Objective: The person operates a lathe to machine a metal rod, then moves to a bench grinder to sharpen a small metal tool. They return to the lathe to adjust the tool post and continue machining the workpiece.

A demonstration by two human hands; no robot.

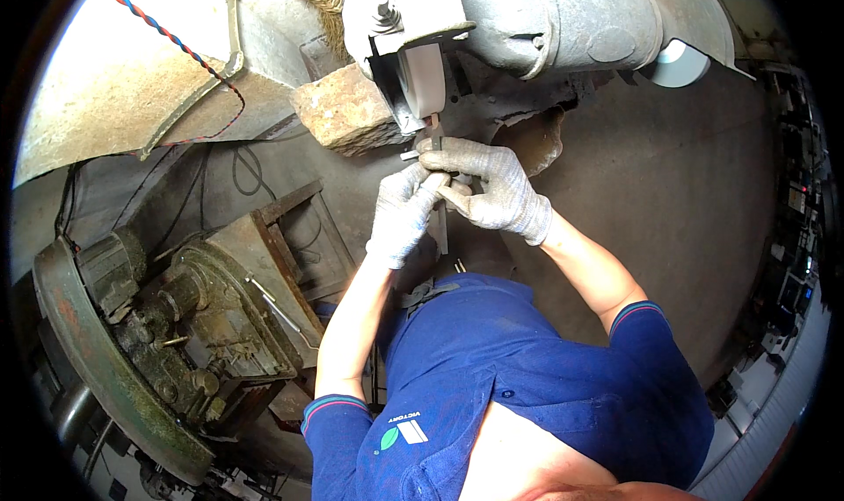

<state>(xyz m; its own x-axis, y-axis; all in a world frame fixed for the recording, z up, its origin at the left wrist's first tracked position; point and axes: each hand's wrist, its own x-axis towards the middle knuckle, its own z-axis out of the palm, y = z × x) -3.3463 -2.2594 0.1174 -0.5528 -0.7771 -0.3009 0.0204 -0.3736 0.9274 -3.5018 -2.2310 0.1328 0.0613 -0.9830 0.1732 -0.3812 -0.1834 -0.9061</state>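
Observation:
Both my hands wear pale knitted work gloves and meet just below the white grinding wheel [423,79] of a grey grinder [563,22]. Between my fingertips sits a small metal bar [436,130], its upper end close to the wheel's lower edge; I cannot tell if they touch. My right hand [492,180] is closed, its fingers over the bar from the right. My left hand [406,209] pinches from the left and below, fingertips against those of the right. A short light metal end [409,156] sticks out left of the fingers. The fingers hide most of what is held.
A rough stone block [347,110] sits left of the wheel, and a second pale wheel [676,64] shows at the grinder's right end. At the left stands a greasy green machine [211,316]. A twisted red-blue cable [167,35] hangs at upper left. Shelves with clutter line the right.

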